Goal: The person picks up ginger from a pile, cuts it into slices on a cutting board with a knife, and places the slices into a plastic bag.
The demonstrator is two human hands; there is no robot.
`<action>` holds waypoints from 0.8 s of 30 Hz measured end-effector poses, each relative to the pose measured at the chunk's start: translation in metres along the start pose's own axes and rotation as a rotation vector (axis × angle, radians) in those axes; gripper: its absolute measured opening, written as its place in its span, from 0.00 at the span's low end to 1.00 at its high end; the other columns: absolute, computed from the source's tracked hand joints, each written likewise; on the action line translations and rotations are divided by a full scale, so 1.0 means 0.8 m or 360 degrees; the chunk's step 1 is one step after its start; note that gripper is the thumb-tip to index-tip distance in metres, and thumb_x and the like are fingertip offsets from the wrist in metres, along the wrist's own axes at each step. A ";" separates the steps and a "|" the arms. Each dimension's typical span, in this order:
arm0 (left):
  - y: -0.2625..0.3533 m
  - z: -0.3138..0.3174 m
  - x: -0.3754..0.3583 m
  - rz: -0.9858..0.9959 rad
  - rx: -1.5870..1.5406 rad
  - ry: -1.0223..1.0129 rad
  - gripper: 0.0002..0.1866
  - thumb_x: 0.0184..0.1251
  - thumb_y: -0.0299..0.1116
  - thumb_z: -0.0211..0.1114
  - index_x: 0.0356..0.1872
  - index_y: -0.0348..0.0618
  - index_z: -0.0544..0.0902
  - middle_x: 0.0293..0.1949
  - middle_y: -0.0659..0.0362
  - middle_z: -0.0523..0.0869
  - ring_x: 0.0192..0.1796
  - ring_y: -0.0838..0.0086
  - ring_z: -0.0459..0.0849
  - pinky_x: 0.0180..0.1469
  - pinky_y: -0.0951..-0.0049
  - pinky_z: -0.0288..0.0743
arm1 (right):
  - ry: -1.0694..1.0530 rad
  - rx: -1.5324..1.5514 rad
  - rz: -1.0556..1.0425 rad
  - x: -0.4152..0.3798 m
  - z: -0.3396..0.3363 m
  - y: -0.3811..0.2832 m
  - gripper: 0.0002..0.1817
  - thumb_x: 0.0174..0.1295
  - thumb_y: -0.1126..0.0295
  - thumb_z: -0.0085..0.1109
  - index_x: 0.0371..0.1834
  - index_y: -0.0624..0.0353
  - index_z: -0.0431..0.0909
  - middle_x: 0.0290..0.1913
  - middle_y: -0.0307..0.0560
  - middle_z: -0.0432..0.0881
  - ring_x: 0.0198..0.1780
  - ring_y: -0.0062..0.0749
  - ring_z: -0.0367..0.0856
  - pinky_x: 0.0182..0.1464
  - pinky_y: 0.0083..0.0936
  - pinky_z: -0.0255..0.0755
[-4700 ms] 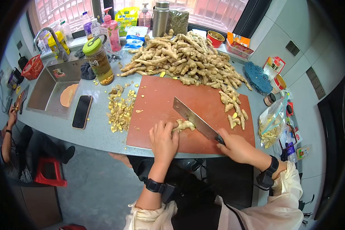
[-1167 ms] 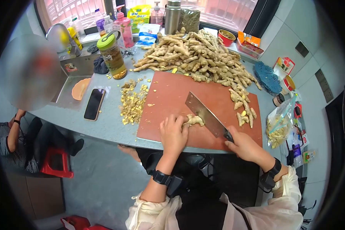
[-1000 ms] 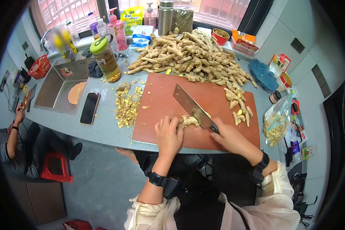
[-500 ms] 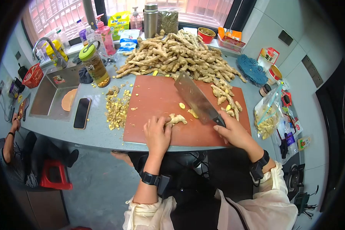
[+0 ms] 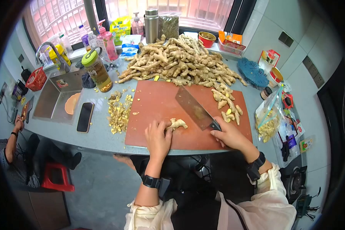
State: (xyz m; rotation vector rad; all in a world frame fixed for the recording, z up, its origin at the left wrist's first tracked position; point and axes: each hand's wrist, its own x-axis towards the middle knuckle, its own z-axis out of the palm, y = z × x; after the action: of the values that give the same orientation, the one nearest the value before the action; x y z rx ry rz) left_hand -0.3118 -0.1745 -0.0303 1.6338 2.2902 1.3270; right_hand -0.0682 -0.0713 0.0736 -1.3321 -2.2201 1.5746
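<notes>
On the reddish-brown cutting board (image 5: 153, 103), my left hand (image 5: 158, 138) has its fingertips closed on one end of a knobbly piece of ginger (image 5: 178, 124). My right hand (image 5: 230, 133) grips the black handle of a cleaver (image 5: 192, 108). Its broad blade slants up and left across the board, just right of the ginger and apart from it. Several uncut ginger pieces (image 5: 221, 96) and a yellow slice (image 5: 229, 112) lie at the board's right side. Behind the board rises a large heap of ginger (image 5: 180, 59).
Ginger slices (image 5: 119, 115) are spread left of the board, beside a phone (image 5: 85, 117) and a green-lidded jar (image 5: 97, 73). A sink (image 5: 51, 100) is farther left. On the right are a blue dish (image 5: 253, 72) and a bag of slices (image 5: 268, 124). Another person (image 5: 11, 151) sits far left.
The cleaver has shifted slightly left and down, and its blade looks turned flatter. Two loose slices near the blade no longer show. My left hand stays on the ginger.
</notes>
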 end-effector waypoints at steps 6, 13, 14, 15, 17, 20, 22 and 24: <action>0.003 0.000 0.001 0.0027 -0.0050 0.0012 0.08 0.64 0.34 0.72 0.43 0.49 0.88 0.39 0.59 0.82 0.49 0.61 0.80 0.57 0.60 0.67 | 0.0167 0.0476 -0.0060 -0.026 -0.010 0.016 0.23 0.74 0.71 0.56 0.71 0.58 0.66 0.26 0.35 0.74 0.19 0.19 0.72 0.24 0.22 0.69; 0.004 0.000 -0.002 0.0119 -0.0030 -0.0024 0.10 0.62 0.35 0.75 0.43 0.51 0.88 0.40 0.62 0.83 0.48 0.65 0.81 0.57 0.61 0.66 | 0.0099 0.0124 -0.0107 -0.048 -0.005 0.002 0.23 0.74 0.70 0.57 0.70 0.56 0.67 0.26 0.38 0.76 0.21 0.21 0.75 0.26 0.24 0.70; 0.004 0.000 -0.003 0.0119 -0.0028 -0.0024 0.10 0.62 0.35 0.75 0.43 0.51 0.88 0.40 0.62 0.83 0.48 0.65 0.81 0.57 0.61 0.66 | 0.0073 -0.0031 -0.0123 -0.049 -0.003 -0.006 0.23 0.74 0.69 0.58 0.69 0.55 0.67 0.27 0.39 0.76 0.21 0.22 0.76 0.26 0.25 0.70; 0.004 0.000 -0.003 0.0114 -0.0031 -0.0024 0.10 0.62 0.35 0.75 0.43 0.51 0.88 0.40 0.62 0.83 0.49 0.64 0.81 0.58 0.61 0.66 | 0.0070 -0.0031 -0.0125 -0.051 -0.002 -0.013 0.23 0.74 0.69 0.58 0.69 0.55 0.67 0.27 0.39 0.76 0.21 0.22 0.76 0.26 0.25 0.70; 0.003 0.001 -0.003 0.0103 -0.0032 -0.0019 0.10 0.62 0.35 0.75 0.43 0.51 0.88 0.41 0.62 0.83 0.49 0.64 0.81 0.58 0.61 0.66 | 0.0064 -0.0250 -0.0156 -0.051 0.001 -0.022 0.22 0.73 0.68 0.59 0.67 0.54 0.68 0.27 0.45 0.78 0.21 0.31 0.79 0.27 0.30 0.72; 0.002 0.002 -0.003 0.0139 -0.0067 0.0021 0.10 0.62 0.35 0.75 0.43 0.51 0.88 0.41 0.61 0.83 0.49 0.64 0.81 0.58 0.61 0.66 | 0.0064 -0.0350 -0.0198 -0.048 0.003 -0.022 0.21 0.72 0.68 0.59 0.66 0.54 0.67 0.29 0.50 0.80 0.23 0.39 0.82 0.29 0.36 0.74; 0.002 0.003 -0.003 0.0125 -0.0063 0.0017 0.09 0.62 0.35 0.75 0.43 0.51 0.88 0.41 0.61 0.83 0.48 0.63 0.80 0.58 0.61 0.66 | 0.0038 -0.0360 -0.0150 -0.048 0.004 -0.026 0.21 0.73 0.68 0.59 0.66 0.55 0.67 0.30 0.52 0.81 0.24 0.42 0.82 0.29 0.38 0.74; 0.003 0.002 -0.002 0.0123 -0.0052 0.0012 0.09 0.62 0.35 0.75 0.42 0.51 0.88 0.41 0.61 0.83 0.48 0.63 0.80 0.58 0.61 0.66 | 0.0017 -0.0369 -0.0101 -0.047 0.005 -0.026 0.21 0.73 0.67 0.59 0.65 0.55 0.67 0.31 0.54 0.82 0.25 0.44 0.83 0.30 0.39 0.74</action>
State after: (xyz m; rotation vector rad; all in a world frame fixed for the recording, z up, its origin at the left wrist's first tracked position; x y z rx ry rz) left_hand -0.3085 -0.1748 -0.0304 1.7264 2.2185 1.3807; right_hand -0.0597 -0.1022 0.1022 -1.3050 -2.4739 1.3188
